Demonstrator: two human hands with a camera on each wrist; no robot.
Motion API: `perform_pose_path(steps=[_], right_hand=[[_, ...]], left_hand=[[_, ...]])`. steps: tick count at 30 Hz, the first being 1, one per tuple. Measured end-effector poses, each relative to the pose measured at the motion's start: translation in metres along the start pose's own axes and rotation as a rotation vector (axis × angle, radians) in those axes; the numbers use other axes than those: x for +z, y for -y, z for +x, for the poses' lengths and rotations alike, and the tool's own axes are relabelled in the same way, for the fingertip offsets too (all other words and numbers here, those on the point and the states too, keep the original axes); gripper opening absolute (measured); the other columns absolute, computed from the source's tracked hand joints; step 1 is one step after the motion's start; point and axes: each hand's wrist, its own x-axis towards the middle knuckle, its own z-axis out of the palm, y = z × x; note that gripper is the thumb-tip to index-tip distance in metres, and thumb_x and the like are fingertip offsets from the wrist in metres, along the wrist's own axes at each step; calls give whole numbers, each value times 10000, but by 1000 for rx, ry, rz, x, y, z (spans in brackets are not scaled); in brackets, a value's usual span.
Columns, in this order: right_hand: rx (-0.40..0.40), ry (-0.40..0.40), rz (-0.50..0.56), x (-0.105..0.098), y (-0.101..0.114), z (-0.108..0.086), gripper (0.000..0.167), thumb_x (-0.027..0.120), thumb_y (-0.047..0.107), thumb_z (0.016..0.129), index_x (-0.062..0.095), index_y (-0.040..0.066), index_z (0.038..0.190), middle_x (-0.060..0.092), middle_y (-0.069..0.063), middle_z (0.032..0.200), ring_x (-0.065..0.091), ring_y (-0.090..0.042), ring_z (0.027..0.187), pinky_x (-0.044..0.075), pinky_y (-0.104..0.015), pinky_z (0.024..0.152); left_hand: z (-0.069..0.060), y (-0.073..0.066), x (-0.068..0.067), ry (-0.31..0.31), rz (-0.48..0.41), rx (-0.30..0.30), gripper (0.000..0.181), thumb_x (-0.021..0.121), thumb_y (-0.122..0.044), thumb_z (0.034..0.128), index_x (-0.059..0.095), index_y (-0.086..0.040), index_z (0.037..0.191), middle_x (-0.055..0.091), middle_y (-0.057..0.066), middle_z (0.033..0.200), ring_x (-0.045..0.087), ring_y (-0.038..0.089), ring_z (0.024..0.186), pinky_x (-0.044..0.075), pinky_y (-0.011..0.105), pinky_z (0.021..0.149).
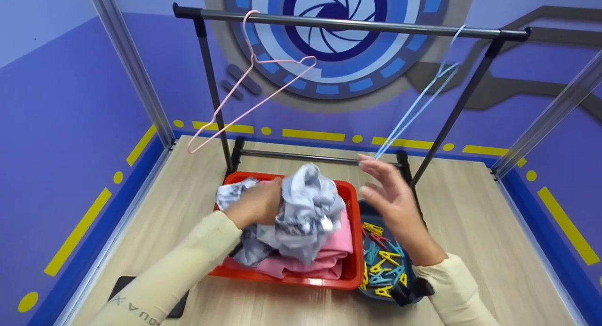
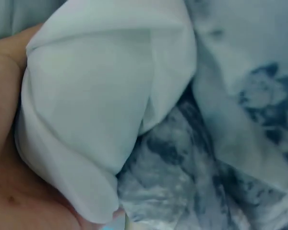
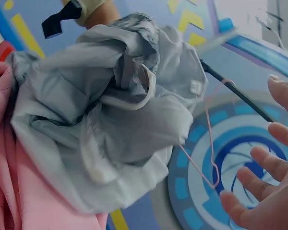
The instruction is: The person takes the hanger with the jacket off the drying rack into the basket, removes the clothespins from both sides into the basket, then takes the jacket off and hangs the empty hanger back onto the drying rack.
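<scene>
My left hand (image 1: 261, 201) grips a bunched grey-and-white patterned garment (image 1: 310, 213) just above a red basket (image 1: 354, 255). Close up in the left wrist view, the garment's pale cloth (image 2: 91, 96) fills the palm, and the right wrist view shows its loose, crumpled folds (image 3: 110, 100). Pink cloth (image 1: 336, 260) lies in the basket beneath it. To the right of the garment, my right hand (image 1: 395, 206) is raised with spread, slightly bent fingers and holds nothing. It hovers over the far part of a dark basin (image 1: 369, 210), near a blue hanger's lower end.
A pink hanger (image 1: 254, 60) and the blue hanger (image 1: 423, 98) hang from a metal rack's bar (image 1: 348, 23) behind the basket. Yellow, blue and red clothespins (image 1: 388, 258) fill the basin. A flat black object (image 1: 123, 283) lies partly under my left forearm. Walls stand at both sides.
</scene>
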Motion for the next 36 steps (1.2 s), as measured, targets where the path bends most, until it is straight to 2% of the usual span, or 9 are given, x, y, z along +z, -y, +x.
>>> perform_pose_path(steps=[4,6,12,15,19,22,25,30,36], right_hand=[[-114,187,-266,26,4,0,638,760,109,895,527,172,1486,290,-49,1684,265,-312,1558,292,-650,1179],[-96,310,-396,40,3,-1,695,774,257,905,477,275,1534,155,-4,1727,129,-344,1593,201,-717,1182],[116,525,-764,60,-29,-2,764,687,424,956,282,376,1602,17,93,1736,-46,-387,1599,104,-762,1176],[207,558,-837,58,-47,-2,824,717,402,937,256,344,1616,53,16,1741,-7,-457,1583,156,-789,1141],[332,617,-870,57,-62,0,937,757,432,893,196,326,1635,39,-24,1743,54,-485,1572,156,-809,1116],[405,662,-922,62,-67,0,1075,806,448,839,117,297,1651,1,-45,1743,78,-492,1566,148,-814,1109],[465,714,-990,67,-70,1,1190,849,445,791,50,271,1656,-32,-62,1741,95,-500,1561,166,-805,1112],[518,805,-1066,74,-73,10,1232,871,421,770,34,246,1656,-22,-97,1738,152,-513,1547,219,-800,1098],[505,854,-1208,81,-86,22,1280,889,461,721,51,210,1655,43,-128,1733,250,-505,1522,313,-800,1050]], left_hand=[[12,-6,26,78,24,8,983,774,-2,788,219,-1,1600,481,220,1451,633,415,1095,576,510,879],[13,-12,30,133,8,4,1074,794,-49,805,119,-62,1640,354,199,1586,535,457,1292,519,542,1015],[12,-9,32,215,5,18,1043,753,-281,886,64,-126,1653,148,177,1705,181,489,1544,301,654,1181],[5,-3,31,220,27,14,1118,778,-412,852,43,-161,1657,105,140,1723,97,446,1576,176,677,1218],[-12,6,34,150,111,-10,1105,727,-615,845,83,-233,1658,65,107,1733,22,473,1576,42,788,1159],[-21,13,37,126,150,-53,1062,691,-657,853,110,-273,1654,55,108,1734,15,520,1559,22,870,1070],[-24,23,41,197,101,-112,1049,690,-635,866,87,-292,1654,39,98,1736,45,538,1551,87,897,1026],[-12,36,50,394,22,-157,1126,715,-586,876,-5,-211,1655,8,156,1727,174,549,1524,322,712,1129],[10,30,47,568,217,-179,1179,671,-649,880,-68,-141,1644,39,240,1705,388,437,1469,362,493,1194]])
